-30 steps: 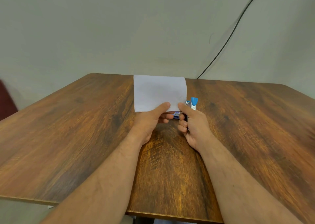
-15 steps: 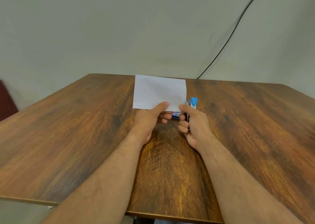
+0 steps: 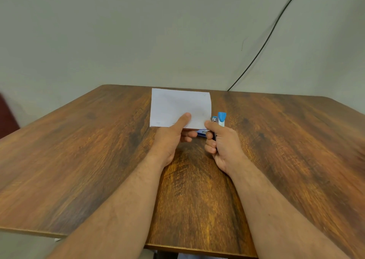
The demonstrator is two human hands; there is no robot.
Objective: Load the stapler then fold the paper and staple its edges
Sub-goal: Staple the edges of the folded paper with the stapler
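white folded paper [image 3: 180, 105] pinched in the left hand [image 3: 169, 140], blue stapler [image 3: 220, 118] gripped in the right hand [image 3: 225, 146]

head view | looks forward-down, close over table [image 3: 98, 160] | edges perhaps blurred

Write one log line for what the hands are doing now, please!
left hand: pinches folded paper | right hand: grips blue stapler at paper's right edge | table: beneath
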